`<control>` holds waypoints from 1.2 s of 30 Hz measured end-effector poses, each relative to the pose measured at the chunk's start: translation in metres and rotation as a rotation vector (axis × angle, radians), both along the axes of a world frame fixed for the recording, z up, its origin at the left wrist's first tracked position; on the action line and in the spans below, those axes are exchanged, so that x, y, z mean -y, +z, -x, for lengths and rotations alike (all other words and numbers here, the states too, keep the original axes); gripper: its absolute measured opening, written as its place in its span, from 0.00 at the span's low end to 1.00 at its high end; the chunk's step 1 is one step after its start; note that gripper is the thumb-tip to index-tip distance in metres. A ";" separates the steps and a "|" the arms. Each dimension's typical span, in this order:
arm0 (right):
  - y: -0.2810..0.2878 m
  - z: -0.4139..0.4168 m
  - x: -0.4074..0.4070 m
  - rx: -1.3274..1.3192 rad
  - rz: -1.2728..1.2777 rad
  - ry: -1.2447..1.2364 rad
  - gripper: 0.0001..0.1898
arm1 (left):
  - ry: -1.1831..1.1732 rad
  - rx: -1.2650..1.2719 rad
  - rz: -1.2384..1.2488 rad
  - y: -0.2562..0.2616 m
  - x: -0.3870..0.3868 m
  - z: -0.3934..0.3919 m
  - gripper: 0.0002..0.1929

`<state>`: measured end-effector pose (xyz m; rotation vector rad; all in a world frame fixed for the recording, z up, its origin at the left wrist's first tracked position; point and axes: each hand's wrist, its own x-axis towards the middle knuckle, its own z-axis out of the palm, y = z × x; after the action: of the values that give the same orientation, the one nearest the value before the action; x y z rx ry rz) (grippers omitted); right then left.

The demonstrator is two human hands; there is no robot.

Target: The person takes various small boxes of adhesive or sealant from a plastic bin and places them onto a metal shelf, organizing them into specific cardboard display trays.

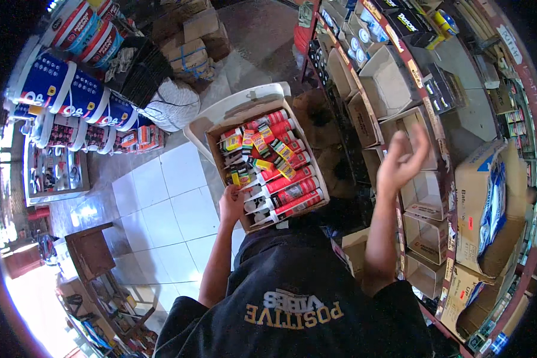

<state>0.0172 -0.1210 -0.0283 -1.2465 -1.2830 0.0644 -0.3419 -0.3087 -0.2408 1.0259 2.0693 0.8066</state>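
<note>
In front of my body sits a cardboard box (321,183) packed with red sealant cartridges (293,190) that have white nozzles. Small yellow, green and red cartons (264,145) lie loosely on top of them. My left hand (232,206) is at the box's left rim, its fingers closed around the edge with the fingertips by one cartridge nozzle. Raised to the right of the box, my right hand (402,161) has its fingers apart and nothing in it. It appears in front of the open cardboard bins (423,190) on the shelf.
A white plastic surface (197,129) shows beneath the box. The shelving rack (441,134) runs along my right, with large cartons (470,201) at its outer side. Paint buckets (78,91) and a white rope coil (172,105) stand at left. A wooden chair (89,253) is on the tiled floor (179,197).
</note>
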 end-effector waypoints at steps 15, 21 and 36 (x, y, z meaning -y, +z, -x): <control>-0.252 0.180 0.071 0.249 0.740 0.854 0.22 | 0.183 1.010 0.344 -0.053 -0.065 -0.004 0.14; -0.252 0.192 0.063 0.374 0.941 0.812 0.29 | -0.218 0.974 -0.065 -0.070 -0.072 -0.017 0.17; -0.180 0.170 0.130 -0.348 0.815 0.814 0.12 | -0.174 0.513 -0.187 0.031 -0.036 -0.012 0.26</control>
<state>-0.1525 -0.2510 -0.2078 -1.1933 -1.4144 1.4400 -0.3299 -0.2727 -0.2099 0.9582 1.4733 1.0588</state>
